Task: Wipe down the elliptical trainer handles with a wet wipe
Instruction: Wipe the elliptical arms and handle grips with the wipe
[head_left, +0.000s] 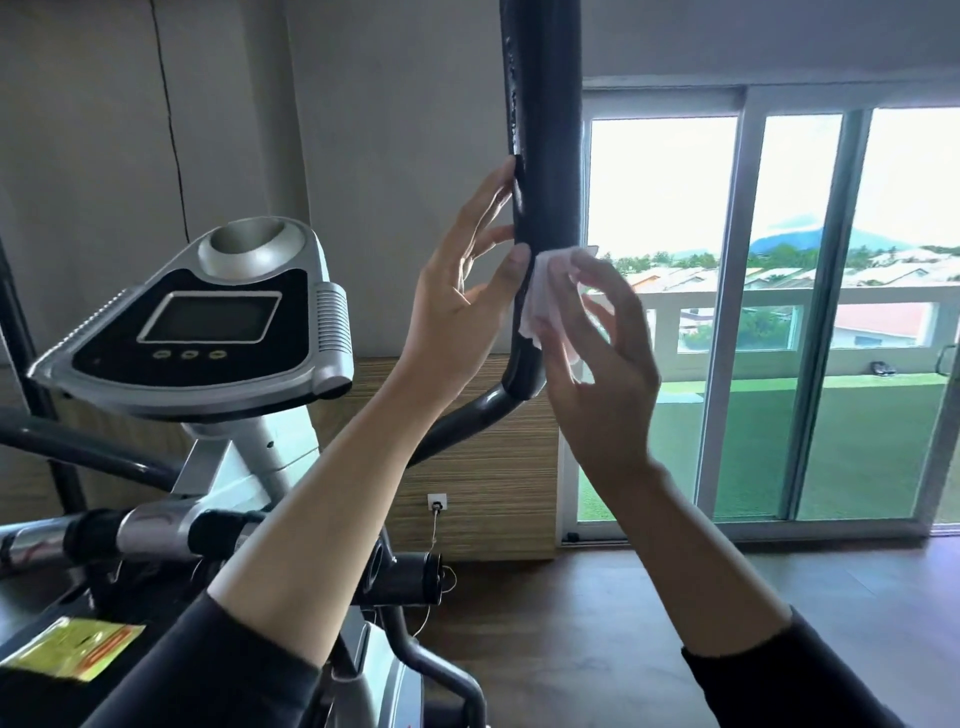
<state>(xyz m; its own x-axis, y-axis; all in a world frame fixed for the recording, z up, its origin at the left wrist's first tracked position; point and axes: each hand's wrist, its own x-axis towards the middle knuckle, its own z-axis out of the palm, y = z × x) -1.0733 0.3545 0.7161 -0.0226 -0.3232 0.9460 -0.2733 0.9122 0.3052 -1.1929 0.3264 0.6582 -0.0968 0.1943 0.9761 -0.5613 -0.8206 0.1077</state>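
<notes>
Two hands meet at the right handle (545, 156) of the elliptical trainer.
The right hand (597, 358) pinches a white wet wipe (548, 296) against the black foam grip; the left hand (467, 291), fingers spread, touches the grip at 9 o'clock of the wipe. The console (208, 322) stands at 8 o'clock, the glass door (779, 312) at 3 o'clock.

The handle (545, 156) wears matt black foam, cracked and rough along its left edge, and the wipe (550, 291) against it is thin, limp white cloth. The console (208, 317) is glossy black and silvery plastic, and the floor (623, 623) is smooth dark wood.
</notes>
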